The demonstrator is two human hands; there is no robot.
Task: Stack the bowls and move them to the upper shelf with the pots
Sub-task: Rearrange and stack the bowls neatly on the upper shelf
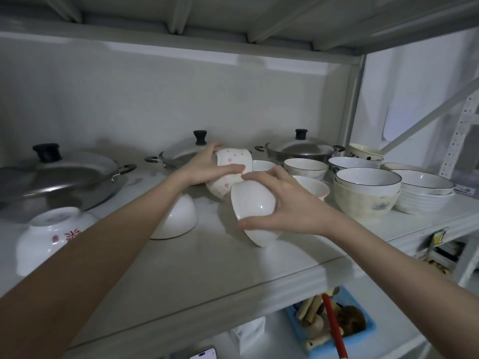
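Both hands work on the upper shelf (259,265), in front of the lidded pots (300,149). The left hand (207,167) grips a pink-spotted bowl (233,158), thumb across its near side and fingertips curled over the far rim by the middle pot; a second spotted bowl (219,189) sits tilted just under that thumb, seemingly nested with the first, though the join is hidden. The right hand (282,200) clasps a plain white bowl (252,203) turned on its side, fingers spread over its rounded back and thumb pressed under the lower rim. The white bowl touches the spotted pair right at the right fingertips.

The step in hand looks like joining these bowls into one stack. To do it well, the white bowl wants turning until its mouth faces the same way as the spotted ones, then sliding in squarely, not at a slant, so the rims seat evenly. Glazed ware is slippery, so the thumbs should stay firm until the bowls settle.

Beyond the right knuckles stand upright bowl stacks (368,187). Below the left wrist an upturned white bowl (176,216) waits, with a red-marked bowl (54,229) further out under the forearm.
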